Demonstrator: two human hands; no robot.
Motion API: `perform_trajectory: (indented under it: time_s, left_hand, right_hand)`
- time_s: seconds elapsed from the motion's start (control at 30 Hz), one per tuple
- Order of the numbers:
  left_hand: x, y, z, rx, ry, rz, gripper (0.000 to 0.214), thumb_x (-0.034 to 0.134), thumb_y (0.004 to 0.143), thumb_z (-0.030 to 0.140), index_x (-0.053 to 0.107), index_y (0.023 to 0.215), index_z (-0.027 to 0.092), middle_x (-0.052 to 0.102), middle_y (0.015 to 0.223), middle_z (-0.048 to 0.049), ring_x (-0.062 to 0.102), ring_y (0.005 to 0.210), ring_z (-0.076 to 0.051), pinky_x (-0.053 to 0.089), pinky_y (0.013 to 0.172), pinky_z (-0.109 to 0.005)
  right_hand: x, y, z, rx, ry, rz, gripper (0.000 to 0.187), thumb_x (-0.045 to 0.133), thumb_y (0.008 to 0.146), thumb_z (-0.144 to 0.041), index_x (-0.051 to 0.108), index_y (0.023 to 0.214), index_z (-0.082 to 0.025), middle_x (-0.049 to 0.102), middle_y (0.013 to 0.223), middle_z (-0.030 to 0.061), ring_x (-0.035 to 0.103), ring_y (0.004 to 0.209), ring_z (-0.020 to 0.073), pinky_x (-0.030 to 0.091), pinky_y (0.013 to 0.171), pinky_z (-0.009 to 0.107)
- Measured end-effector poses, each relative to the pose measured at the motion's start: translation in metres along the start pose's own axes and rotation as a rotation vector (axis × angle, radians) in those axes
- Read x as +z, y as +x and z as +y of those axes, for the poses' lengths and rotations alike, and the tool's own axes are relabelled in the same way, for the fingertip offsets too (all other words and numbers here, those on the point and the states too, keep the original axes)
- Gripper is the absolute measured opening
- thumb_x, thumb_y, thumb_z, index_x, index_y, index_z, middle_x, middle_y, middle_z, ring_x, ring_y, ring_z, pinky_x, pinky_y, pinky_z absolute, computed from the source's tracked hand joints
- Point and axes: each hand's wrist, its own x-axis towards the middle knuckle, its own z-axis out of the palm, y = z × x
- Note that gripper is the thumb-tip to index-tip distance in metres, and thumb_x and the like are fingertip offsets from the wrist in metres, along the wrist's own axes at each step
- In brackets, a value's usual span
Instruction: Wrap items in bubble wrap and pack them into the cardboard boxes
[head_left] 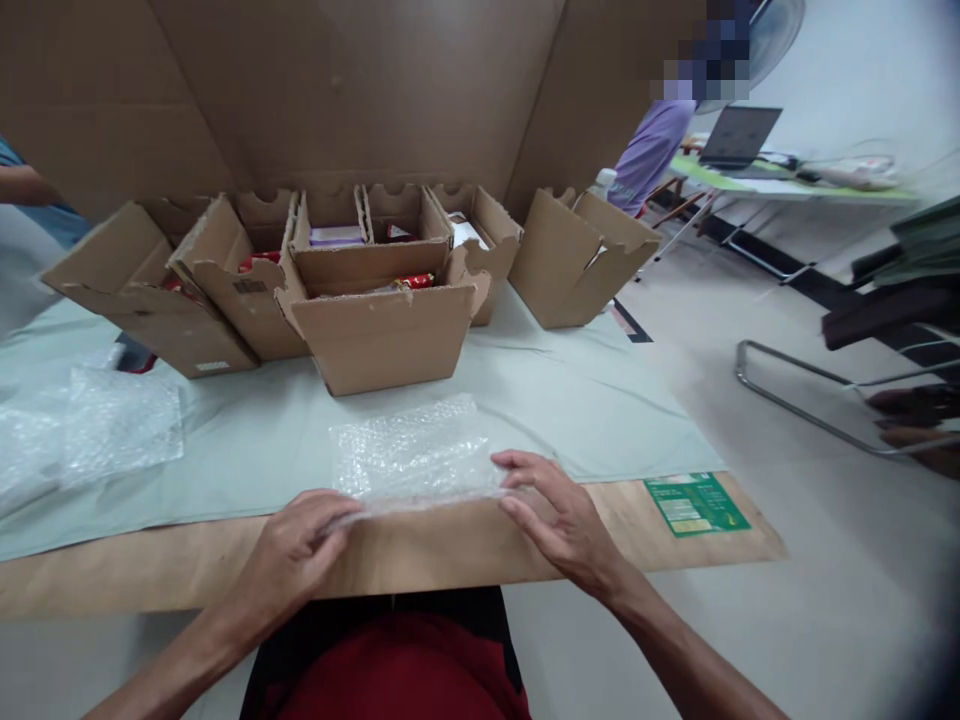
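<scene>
A clear bubble wrap piece [412, 450], possibly a bag, lies in front of me near the table's front edge. My left hand [304, 535] pinches its near left corner between thumb and fingers. At the near right corner, my right hand [551, 515] has the edge loosely between thumb and a bent finger, with the index finger stretched over the side. The near edge runs fairly straight from one hand to the other. Whether anything lies inside the bubble wrap, I cannot tell.
Behind it stands a cardboard bin [390, 340] with red packets, among several similar bins. More bubble wrap [120, 420] lies at left. A green printed sheet [694, 503] is on the table's right end. People stand beyond; a laptop [741, 135] sits on another table.
</scene>
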Motion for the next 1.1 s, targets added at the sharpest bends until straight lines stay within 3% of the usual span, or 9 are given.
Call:
perform_trajectory:
  time_s: [0.1,0.23,0.27,0.4,0.47,0.7,0.87,1.03,1.1]
  left_hand:
    - [-0.005,0.020,0.001,-0.309,-0.145,-0.002,0.018,0.060,0.090,0.033,0.076,0.090,0.023,0.080,0.083,-0.0014,0.076,0.073,-0.019,0.061,0.064,-0.027]
    - [-0.004,0.043,-0.004,-0.487,-0.288,0.004,0.025,0.062,0.084,0.041,0.076,0.087,0.021,0.078,0.079,-0.0018,0.074,0.070,-0.018,0.059,0.064,-0.028]
    - [-0.003,0.046,-0.007,-0.497,-0.287,0.004,0.026,0.061,0.084,0.042,0.076,0.087,0.021,0.078,0.078,-0.0016,0.073,0.069,-0.018,0.058,0.063,-0.027]
    - [0.001,0.050,-0.020,-0.463,-0.115,0.021,0.028,0.058,0.087,0.043,0.075,0.089,0.021,0.077,0.077,-0.0008,0.071,0.067,-0.018,0.054,0.062,-0.028]
    - [0.005,0.047,-0.028,-0.407,0.037,0.049,0.028,0.056,0.089,0.042,0.075,0.095,0.022,0.078,0.080,-0.0019,0.071,0.069,-0.020,0.054,0.066,-0.030]
    - [0.021,0.037,-0.047,-0.097,0.542,0.093,0.034,0.048,0.100,0.034,0.072,0.111,0.013,0.076,0.082,-0.0101,0.070,0.074,-0.026,0.052,0.072,-0.037]
    - [0.023,0.037,-0.047,-0.052,0.600,0.103,0.035,0.045,0.102,0.033,0.068,0.117,0.011,0.074,0.080,-0.0092,0.068,0.072,-0.025,0.050,0.071,-0.037]
    - [0.021,0.039,-0.046,-0.125,0.652,0.068,0.039,0.047,0.101,0.035,0.063,0.127,0.010,0.072,0.092,-0.0120,0.069,0.081,-0.029,0.051,0.074,-0.039]
    - [0.019,0.040,-0.047,-0.179,0.650,0.036,0.040,0.049,0.100,0.034,0.059,0.131,0.010,0.072,0.097,-0.0123,0.069,0.084,-0.029,0.051,0.075,-0.039]
  right_hand:
    - [0.000,0.010,0.003,-0.006,0.005,-0.054,0.032,0.072,0.088,-0.029,0.062,0.118,-0.026,0.073,0.121,0.0089,0.067,0.113,0.0272,0.052,0.097,0.046]
    - [0.011,0.027,0.014,0.025,0.048,0.018,0.002,0.065,0.091,-0.024,0.067,0.090,-0.024,0.075,0.112,0.0077,0.067,0.106,0.0253,0.052,0.092,0.043]
    - [0.014,0.031,0.017,0.067,0.092,0.013,0.007,0.064,0.091,-0.025,0.066,0.085,-0.023,0.075,0.110,0.0077,0.068,0.101,0.0241,0.053,0.088,0.040]
    - [0.028,0.051,0.029,0.328,0.286,-0.074,0.013,0.060,0.092,-0.032,0.064,0.086,-0.021,0.069,0.075,0.0009,0.062,0.064,0.0155,0.049,0.060,0.027]
    - [0.037,0.057,0.035,0.387,0.268,-0.071,0.012,0.062,0.090,-0.033,0.064,0.089,-0.021,0.064,0.068,-0.0021,0.058,0.059,0.0143,0.046,0.057,0.026]
    - [0.062,0.060,0.046,0.276,-0.233,-0.071,0.019,0.063,0.093,-0.029,0.069,0.109,-0.021,0.071,0.072,-0.0004,0.066,0.065,0.0174,0.043,0.064,0.027]
    - [0.057,0.068,0.041,0.185,-0.432,-0.154,0.023,0.064,0.095,-0.027,0.069,0.117,-0.019,0.076,0.085,0.0056,0.069,0.077,0.0220,0.045,0.070,0.031]
    - [0.049,0.090,0.037,0.160,-0.521,-0.270,0.037,0.071,0.089,-0.031,0.067,0.122,-0.014,0.064,0.136,0.0200,0.062,0.115,0.0359,0.047,0.091,0.046]
    - [0.048,0.093,0.036,0.193,-0.454,-0.314,0.028,0.069,0.088,-0.027,0.069,0.113,-0.014,0.060,0.143,0.0192,0.059,0.121,0.0366,0.046,0.095,0.047]
